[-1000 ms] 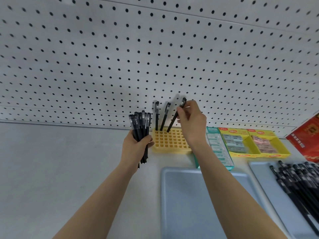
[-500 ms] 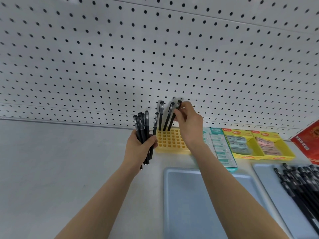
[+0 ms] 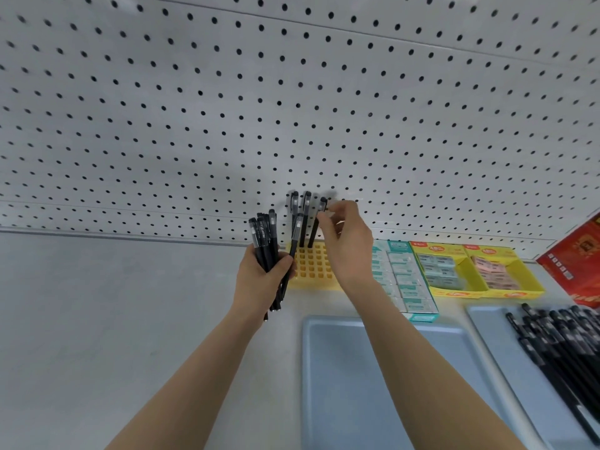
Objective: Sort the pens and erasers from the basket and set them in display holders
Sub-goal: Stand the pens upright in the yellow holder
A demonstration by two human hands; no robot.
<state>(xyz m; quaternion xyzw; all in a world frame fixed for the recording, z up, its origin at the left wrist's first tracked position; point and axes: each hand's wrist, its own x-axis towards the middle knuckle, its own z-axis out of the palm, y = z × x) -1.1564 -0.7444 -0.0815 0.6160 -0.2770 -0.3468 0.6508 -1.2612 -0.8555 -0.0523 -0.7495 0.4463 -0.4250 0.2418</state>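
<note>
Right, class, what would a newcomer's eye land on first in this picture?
The left hand at centre grips a bundle of black plastic pens. Beside it, the right hand pinches a standing black pen in the yellow plastic grid holder, against the white perforated pegboard wall. A heap of black pens lies on a grey tray at far right.

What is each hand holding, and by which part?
The left hand grips a bundle of black pens round their middle. The right hand is at the top of a pen in the yellow holder; whether it pinches cannot be told.
</note>
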